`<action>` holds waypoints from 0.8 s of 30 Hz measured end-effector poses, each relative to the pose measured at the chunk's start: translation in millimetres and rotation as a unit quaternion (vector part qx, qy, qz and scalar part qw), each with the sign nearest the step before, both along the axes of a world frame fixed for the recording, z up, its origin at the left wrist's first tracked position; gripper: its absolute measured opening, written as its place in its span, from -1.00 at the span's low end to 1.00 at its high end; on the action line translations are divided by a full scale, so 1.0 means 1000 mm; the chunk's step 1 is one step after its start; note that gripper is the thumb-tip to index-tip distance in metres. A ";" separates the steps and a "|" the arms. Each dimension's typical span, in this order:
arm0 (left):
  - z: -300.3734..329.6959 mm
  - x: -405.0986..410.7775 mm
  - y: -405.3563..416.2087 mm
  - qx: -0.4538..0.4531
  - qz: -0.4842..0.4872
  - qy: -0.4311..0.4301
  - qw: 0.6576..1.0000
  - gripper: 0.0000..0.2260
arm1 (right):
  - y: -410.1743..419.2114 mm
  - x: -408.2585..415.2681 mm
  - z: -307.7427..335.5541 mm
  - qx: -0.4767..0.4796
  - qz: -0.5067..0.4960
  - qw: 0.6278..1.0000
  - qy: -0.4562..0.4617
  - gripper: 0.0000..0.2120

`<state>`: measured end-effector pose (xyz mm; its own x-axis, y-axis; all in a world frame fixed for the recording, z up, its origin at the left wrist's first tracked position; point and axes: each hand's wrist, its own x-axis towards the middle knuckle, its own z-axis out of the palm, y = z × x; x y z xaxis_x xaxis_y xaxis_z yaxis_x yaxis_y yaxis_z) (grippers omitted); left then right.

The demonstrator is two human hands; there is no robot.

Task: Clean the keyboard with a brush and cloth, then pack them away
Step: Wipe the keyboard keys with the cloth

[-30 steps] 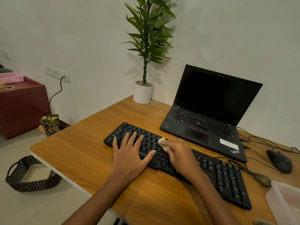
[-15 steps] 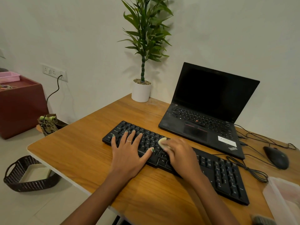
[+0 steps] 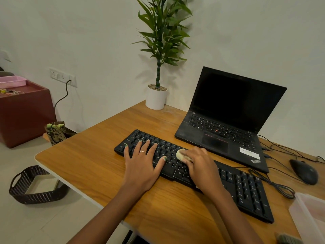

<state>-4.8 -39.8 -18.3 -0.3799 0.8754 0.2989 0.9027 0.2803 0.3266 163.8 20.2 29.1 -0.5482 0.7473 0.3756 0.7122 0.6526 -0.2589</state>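
Note:
A black keyboard (image 3: 246,189) lies slanted across the wooden desk (image 3: 84,161). My left hand (image 3: 142,164) rests flat on its left end with the fingers spread over the keys. My right hand (image 3: 200,166) holds a small pale cloth (image 3: 181,154) bunched under its fingers and presses it on the middle keys. Part of the cloth is hidden under the fingers. The bristle tip of a brush (image 3: 288,238) shows at the bottom right edge.
An open black laptop (image 3: 228,118) stands behind the keyboard. A black mouse (image 3: 304,171) and loose cables (image 3: 274,185) lie to the right. A clear plastic box (image 3: 311,215) sits at the right edge. A potted plant (image 3: 156,97) stands at the back. A woven basket (image 3: 35,187) is on the floor.
My right hand with the cloth has shifted slightly over the middle keys. My left hand stays flat on the keyboard. The camera has tilted a little.

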 end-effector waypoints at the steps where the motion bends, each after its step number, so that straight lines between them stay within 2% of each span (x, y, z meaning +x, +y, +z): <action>1: 0.000 0.000 0.000 0.001 -0.001 -0.001 1.000 -0.23 | -0.003 -0.001 0.000 -0.022 0.025 0.999 0.002 -0.69; 4: 0.000 0.001 0.000 0.006 -0.002 -0.007 1.000 -0.24 | -0.014 -0.005 0.004 -0.110 0.106 0.987 0.040 -0.69; 5: 0.001 0.000 0.000 0.008 -0.003 -0.009 1.000 -0.24 | -0.010 -0.005 0.005 -0.104 0.090 0.990 0.036 -0.69; 8: 0.001 0.000 -0.001 0.015 -0.004 -0.016 1.000 -0.26 | -0.003 -0.001 0.003 -0.008 0.020 1.000 -0.019 -0.67; 13: 0.001 0.000 0.000 0.002 -0.002 -0.017 1.000 -0.39 | -0.020 -0.008 0.006 -0.106 0.134 0.985 0.010 -0.67; 17: 0.000 -0.001 -0.001 0.020 -0.003 -0.028 0.999 -0.35 | -0.007 0.000 0.002 0.003 0.040 0.999 -0.022 -0.66; 22: 0.004 -0.003 -0.002 0.057 0.019 -0.071 0.996 -0.47 | -0.022 -0.008 0.004 -0.064 0.140 0.988 -0.017 -0.69; 24: 0.006 -0.009 -0.003 0.088 0.076 -0.115 0.987 -0.55 | -0.014 -0.003 0.004 -0.052 0.098 0.994 -0.006 -0.67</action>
